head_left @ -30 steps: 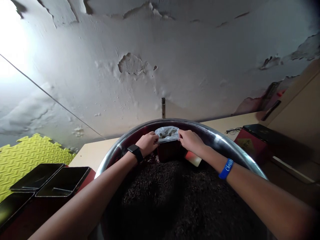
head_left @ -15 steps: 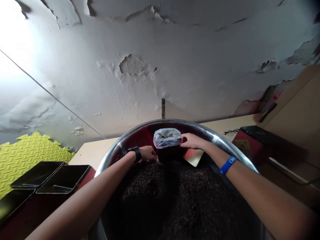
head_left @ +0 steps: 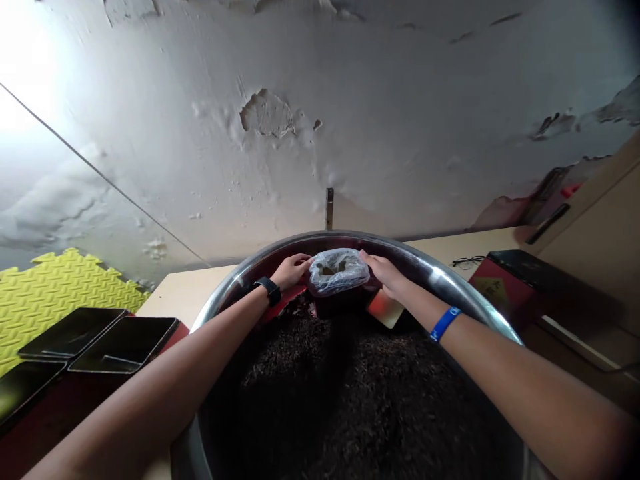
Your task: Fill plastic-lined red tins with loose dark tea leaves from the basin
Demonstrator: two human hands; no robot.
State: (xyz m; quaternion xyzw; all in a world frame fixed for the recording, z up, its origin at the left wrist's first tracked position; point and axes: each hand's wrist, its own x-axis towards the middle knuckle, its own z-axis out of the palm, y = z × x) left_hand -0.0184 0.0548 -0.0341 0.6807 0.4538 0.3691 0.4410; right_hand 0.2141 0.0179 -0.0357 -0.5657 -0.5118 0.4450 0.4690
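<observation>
A big steel basin in front of me holds a heap of dark loose tea leaves. At its far side stands a dark red box lined with a clear plastic bag that has some leaves in it. My left hand, with a black watch on the wrist, rests against the bag's left edge, fingers curled on the plastic. My right hand, a blue band on its wrist, holds the bag's right edge. A flat card-like scoop lies in the leaves just under my right hand.
Several dark tin lids lie on a red surface at the left, with a yellow foam mat behind them. A red box with a black lid and a pair of glasses sit on the wooden table at the right. A peeling wall stands close behind.
My left hand dropped from the bag down to the leaves, then came back up to the bag's left edge. My right hand stayed on the bag's right side.
</observation>
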